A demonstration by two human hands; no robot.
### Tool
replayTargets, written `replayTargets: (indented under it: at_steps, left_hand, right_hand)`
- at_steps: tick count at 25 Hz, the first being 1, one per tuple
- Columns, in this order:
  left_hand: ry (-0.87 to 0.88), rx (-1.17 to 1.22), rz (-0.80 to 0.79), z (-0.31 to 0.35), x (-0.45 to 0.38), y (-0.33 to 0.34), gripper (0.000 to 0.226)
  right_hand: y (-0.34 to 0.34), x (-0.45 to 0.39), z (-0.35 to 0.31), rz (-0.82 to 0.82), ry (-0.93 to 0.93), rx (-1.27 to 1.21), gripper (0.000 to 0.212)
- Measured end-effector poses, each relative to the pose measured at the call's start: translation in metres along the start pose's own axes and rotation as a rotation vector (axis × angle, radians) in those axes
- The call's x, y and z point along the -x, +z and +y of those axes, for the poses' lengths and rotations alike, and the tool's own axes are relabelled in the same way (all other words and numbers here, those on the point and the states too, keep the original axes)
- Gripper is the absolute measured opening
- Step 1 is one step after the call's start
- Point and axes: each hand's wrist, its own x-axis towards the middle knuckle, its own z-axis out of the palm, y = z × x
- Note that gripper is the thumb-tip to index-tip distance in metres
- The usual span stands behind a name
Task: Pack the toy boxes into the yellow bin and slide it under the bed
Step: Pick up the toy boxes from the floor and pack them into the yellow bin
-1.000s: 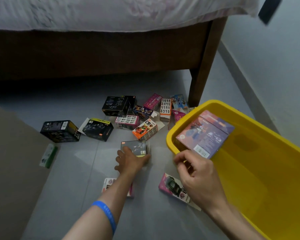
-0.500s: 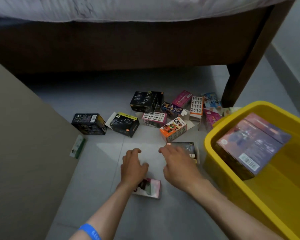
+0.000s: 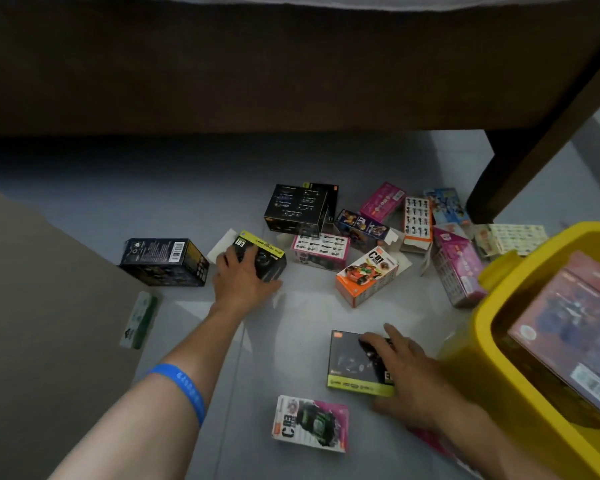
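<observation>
- Now the left hand (image 3: 245, 277) sat over the black box with the yellow-green strip (image 3: 262, 252), fingers curled down round its glossy cardboard top, gripping it where it lay on the floor (image 3: 194, 209).
- Over on the other side, the right hand (image 3: 407, 372) lay on the flat black box with the lime edge (image 3: 352, 365), fingers spread across its lid and thumb at its near edge; whether they pinched it I could not tell.
- That flat box rested on the smooth grey tile just beside the yellow bin (image 3: 492, 344).
- The bin was moulded plastic with a thick rounded rim, and one big rectangular box (image 3: 575, 337) with a purple printed face leaned tilted inside it.
- Near the body lay a white and pink box (image 3: 309, 422), flat on the floor, touched by neither hand.
- Between the hands stood an orange box (image 3: 366, 277), skewed, with a loose cluster of pink, white and blue cartons behind it.
- A dark box with a barcode (image 3: 163, 259) sat left of the left hand, near a beige slab.
- A blue rubbery wristband (image 3: 184, 388) ringed the left forearm.
- Behind everything ran the dark wooden bed frame (image 3: 291, 71), its square leg (image 3: 510, 174) planted near the cartons.
</observation>
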Motion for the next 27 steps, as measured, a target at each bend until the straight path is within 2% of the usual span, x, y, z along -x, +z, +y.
replayTargets:
  at_steps: [2, 3, 4, 5, 7, 8, 9, 11, 12, 14, 16, 18, 21, 23, 24, 25, 27]
  left_hand:
    - [0.046, 0.176, 0.122, -0.003, -0.002, -0.002, 0.056]
    - [0.03, 0.249, 0.164, -0.004, -0.001, 0.0, 0.052]
    - [-0.029, 0.298, 0.182, -0.004, 0.002, 0.003, 0.057]
    - [-0.138, 0.338, 0.146, -0.001, 0.01, 0.007, 0.072]
    - [-0.35, 0.446, -0.043, 0.012, 0.027, 0.021, 0.107]
    - [-0.375, 0.485, -0.118, 0.019, 0.036, 0.028, 0.115]
    - [-0.351, 0.505, -0.155, 0.025, 0.042, 0.033, 0.117]
    - [-0.28, 0.567, -0.087, 0.036, 0.055, 0.027, 0.112]
    - [-0.256, 0.678, -0.021, 0.041, 0.06, 0.017, 0.109]
    - [-0.233, 1.118, 0.029, 0.054, 0.068, -0.015, 0.098]
    - [-0.083, 1.465, -0.041, 0.086, 0.083, -0.059, 0.074]
    - [0.219, 1.567, -0.233, 0.133, 0.106, -0.103, 0.062]
    - [0.614, 1.48, -0.516, 0.233, 0.169, -0.149, 0.073]
    - [0.716, 1.328, -0.651, 0.305, 0.219, -0.146, 0.075]
    - [0.745, 1.164, -0.684, 0.334, 0.245, -0.133, 0.077]
    - [0.792, 0.936, -0.661, 0.36, 0.27, -0.113, 0.081]
    - [0.895, 0.447, -0.492, 0.398, 0.308, -0.06, 0.091]
  right_hand:
    - [0.005, 0.0, -0.001, 0.042, 0.003, -0.055, 0.098]
    - [0.009, 0.001, -0.003, 0.07, 0.033, -0.073, 0.106]
    - [0.012, 0.0, -0.007, 0.082, 0.071, -0.099, 0.115]
    - [0.015, -0.001, -0.01, 0.08, 0.11, -0.117, 0.119]
    - [0.018, -0.002, -0.015, 0.084, 0.139, -0.148, 0.105]
    - [0.017, 0.0, -0.018, 0.094, 0.136, -0.198, 0.09]
    - [0.014, 0.005, -0.021, 0.103, 0.133, -0.255, 0.076]
    - [0.001, 0.019, -0.028, 0.136, 0.103, -0.369, 0.063]
    - [-0.011, 0.029, -0.033, 0.171, 0.079, -0.434, 0.059]
    - [-0.046, 0.052, -0.04, 0.264, 0.009, -0.661, 0.055]
    - [-0.086, 0.089, -0.027, 0.38, -0.064, -0.96, 0.057]
    - [-0.121, 0.135, 0.009, 0.56, -0.11, -1.205, 0.062]
    - [-0.143, 0.22, 0.092, 0.859, -0.024, -1.381, 0.071]
    - [-0.129, 0.266, 0.147, 0.954, 0.191, -1.437, 0.08]
    - [-0.115, 0.278, 0.168, 0.95, 0.319, -1.414, 0.086]
    - [-0.101, 0.287, 0.185, 0.929, 0.429, -1.38, 0.09]
    - [-0.076, 0.29, 0.211, 0.838, 0.575, -1.263, 0.098]
